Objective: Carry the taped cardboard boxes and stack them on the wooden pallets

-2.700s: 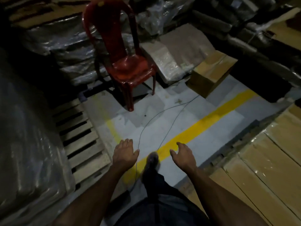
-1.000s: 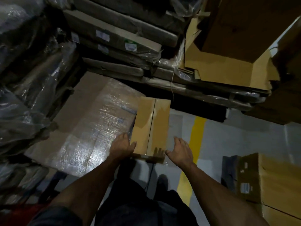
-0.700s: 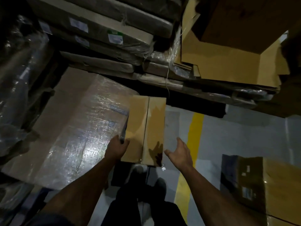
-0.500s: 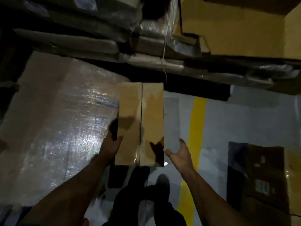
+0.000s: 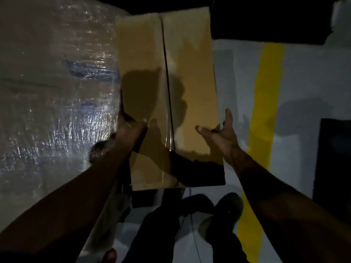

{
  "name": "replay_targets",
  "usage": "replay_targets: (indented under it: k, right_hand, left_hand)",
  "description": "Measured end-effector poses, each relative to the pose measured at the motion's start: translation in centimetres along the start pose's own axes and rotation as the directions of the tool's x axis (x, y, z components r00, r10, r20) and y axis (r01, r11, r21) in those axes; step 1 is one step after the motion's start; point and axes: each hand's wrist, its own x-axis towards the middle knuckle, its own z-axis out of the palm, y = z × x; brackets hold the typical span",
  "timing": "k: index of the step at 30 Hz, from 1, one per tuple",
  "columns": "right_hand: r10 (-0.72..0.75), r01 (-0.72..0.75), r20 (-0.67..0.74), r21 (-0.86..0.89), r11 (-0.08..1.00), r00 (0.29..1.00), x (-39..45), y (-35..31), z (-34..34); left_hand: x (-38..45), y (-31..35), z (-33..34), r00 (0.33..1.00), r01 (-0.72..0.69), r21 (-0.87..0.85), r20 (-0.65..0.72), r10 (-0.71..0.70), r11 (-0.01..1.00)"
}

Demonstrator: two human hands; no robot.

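Head camera looks steeply down on a long taped cardboard box (image 5: 167, 92), seam running away from the viewer under a glossy strip of tape. Its left edge sits just beside a large bundle wrapped in plastic film (image 5: 57, 82), while its right side hangs over grey floor (image 5: 303, 82) marked with a yellow line (image 5: 264, 111). Whether the box's underside is on the floor or already clear of it cannot be told. No pallet shows, so the carrying is judged to be only beginning.

The grip looks chosen for a lift — one hand on each long side, near the closer end, so the weight can be drawn in toward the body.

The left hand (image 5: 129, 131) is clamped on the box: its thumb lies across the top face and its fingers go down the left wall out of sight, wedged in the narrow gap by the wrapped bundle. The right hand (image 5: 220, 131) is spread wide, fingers straight and thumb splayed, with the thumb reaching over the right edge — it seems to touch or cradle that edge rather than grasp it. A shoe (image 5: 229, 205) stands on the floor below the box's near end.
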Motion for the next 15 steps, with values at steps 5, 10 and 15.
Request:
replay_targets:
  k: [5,10,15]
  right_hand:
    - [-0.1,0.1,-0.002,-0.07,0.993,0.995,2.4,0.4,1.1]
    - [-0.126,0.123,-0.027,-0.102,0.987,0.992,2.3,1.4,1.1]
    - [-0.119,0.116,-0.064,-0.044,0.992,0.991,-1.2,2.2,-1.3]
  left_hand:
    - [0.3,-1.3,0.3,0.995,-0.087,-0.027,0.047,0.088,0.996]
    - [-1.6,-0.6,0.4,0.994,-0.089,-0.065,0.064,0.093,0.994]
    - [-5.0,1.1,0.2,0.99,-0.121,-0.043,0.073,0.124,0.992]
